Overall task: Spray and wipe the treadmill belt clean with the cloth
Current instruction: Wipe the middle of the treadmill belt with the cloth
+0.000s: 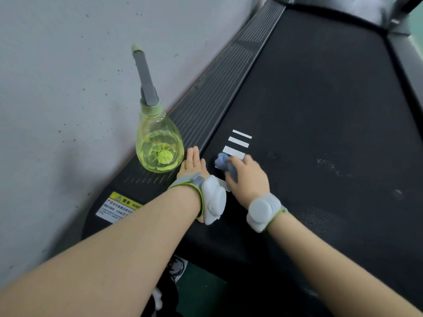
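Observation:
The black treadmill belt runs from the near edge up to the far right, with white stripes near my hands and pale specks on its right part. My right hand grips a crumpled blue-grey cloth and holds it down on the belt just below the stripes. My left hand rests flat, fingers straight, on the ribbed left side rail. A clear yellow-green spray bottle with a grey nozzle stands upright on that rail, right beside my left hand's fingertips.
A grey wall closes off the left side, tight against the rail. A yellow and white warning label sits on the rail's near end. The treadmill's motor hood lies at the far end. Green floor and a shoe show below the near edge.

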Motion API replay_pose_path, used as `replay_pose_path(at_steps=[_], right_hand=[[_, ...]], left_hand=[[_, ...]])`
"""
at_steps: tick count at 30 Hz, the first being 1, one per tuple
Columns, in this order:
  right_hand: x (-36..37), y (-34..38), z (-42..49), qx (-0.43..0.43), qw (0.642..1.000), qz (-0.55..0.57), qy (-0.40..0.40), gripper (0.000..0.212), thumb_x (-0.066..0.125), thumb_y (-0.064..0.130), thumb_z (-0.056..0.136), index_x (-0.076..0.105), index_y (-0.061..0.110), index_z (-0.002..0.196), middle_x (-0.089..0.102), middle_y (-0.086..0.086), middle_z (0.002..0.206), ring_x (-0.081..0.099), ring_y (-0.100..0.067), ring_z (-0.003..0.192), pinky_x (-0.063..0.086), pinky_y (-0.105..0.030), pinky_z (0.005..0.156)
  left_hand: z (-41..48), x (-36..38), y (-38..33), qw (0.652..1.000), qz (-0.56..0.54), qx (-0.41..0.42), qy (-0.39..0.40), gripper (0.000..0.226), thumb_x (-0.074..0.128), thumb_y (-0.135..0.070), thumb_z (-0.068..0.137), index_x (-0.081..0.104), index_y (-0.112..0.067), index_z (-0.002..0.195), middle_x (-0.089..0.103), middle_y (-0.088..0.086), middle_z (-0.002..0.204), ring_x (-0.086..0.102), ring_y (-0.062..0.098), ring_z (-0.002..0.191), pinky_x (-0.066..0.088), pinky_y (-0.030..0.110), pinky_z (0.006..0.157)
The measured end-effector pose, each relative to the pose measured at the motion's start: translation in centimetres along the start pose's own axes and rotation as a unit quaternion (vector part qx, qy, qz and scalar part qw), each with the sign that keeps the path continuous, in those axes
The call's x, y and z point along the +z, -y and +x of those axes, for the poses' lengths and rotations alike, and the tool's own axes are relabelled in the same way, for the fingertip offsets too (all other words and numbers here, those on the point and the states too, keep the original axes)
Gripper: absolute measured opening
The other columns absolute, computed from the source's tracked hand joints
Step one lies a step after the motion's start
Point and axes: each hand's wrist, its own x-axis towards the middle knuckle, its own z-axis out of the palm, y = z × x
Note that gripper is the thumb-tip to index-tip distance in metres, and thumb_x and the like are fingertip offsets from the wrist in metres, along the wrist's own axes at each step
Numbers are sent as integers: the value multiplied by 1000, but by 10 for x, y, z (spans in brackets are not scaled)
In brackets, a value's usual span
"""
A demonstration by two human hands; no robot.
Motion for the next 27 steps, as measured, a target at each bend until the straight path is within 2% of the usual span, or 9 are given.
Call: replay_pose_path(at_steps=[2,4,8,11,13,19,23,25,27], right_hand=[[1,-2,-20,-83,996,11,-21,28,61,24,84,60,17,111,52,-10,92,54,-30,82,38,-29,60],[6,-15,-11,-115,990,-16,-83,23,60,20,78,66,14,100,53,-11,80,56,-31,67,41,-29,51],[5,-40,53,75,991,-87,-72,33,39,18,97,45,13,128,49,-14,117,49,-34,106,41,-41,79],[-8,-68,91,185,976,-94,-71,34,40,17,98,39,17,132,46,-13,125,45,-34,114,39,-40,85],[-13,-74,96,209,975,-60,-34,31,40,21,98,41,15,129,44,-13,127,44,-35,115,39,-40,84],[-12,-40,4,73,996,-40,-16,32,46,26,94,45,14,124,47,-8,116,50,-29,102,34,-30,68],[-10,-41,-42,-50,998,-28,-41,28,65,18,81,61,8,107,54,-12,90,57,-33,78,39,-32,56],[-10,-53,-24,-30,997,-39,-67,27,62,18,85,60,7,109,54,-15,94,57,-35,83,42,-35,59],[-12,-68,8,55,994,-69,-67,30,48,22,94,51,9,121,49,-15,112,51,-35,102,42,-40,72]], left_hand=[[-1,-4,-4,999,18,32,0,50,12,-9,103,-2,-2,150,-19,16,156,-16,27,146,1,32,120],[-1,-6,-11,997,36,64,13,50,9,-6,102,-5,-1,149,-18,13,157,-15,24,146,0,31,120],[2,-6,-15,993,58,94,47,51,11,-6,101,-3,-2,150,-13,11,158,-10,21,147,1,30,119],[5,-7,-18,989,63,112,67,50,16,-6,101,4,0,149,-7,11,158,-6,20,147,6,29,118],[8,-7,-20,989,61,114,78,51,18,-7,101,4,0,149,-6,11,158,-4,20,147,7,30,118],[9,-5,-24,990,61,100,83,52,21,-13,102,4,-2,149,-4,11,158,-1,20,147,9,30,118],[10,0,-29,991,61,103,62,49,19,-6,100,10,-2,148,0,12,158,3,20,147,15,29,116],[11,2,-31,990,69,107,55,49,19,-7,100,9,-1,148,-1,11,158,3,19,147,16,28,115],[10,1,-31,989,77,109,64,50,18,-13,102,4,0,149,-6,11,158,-2,20,148,13,29,116]])
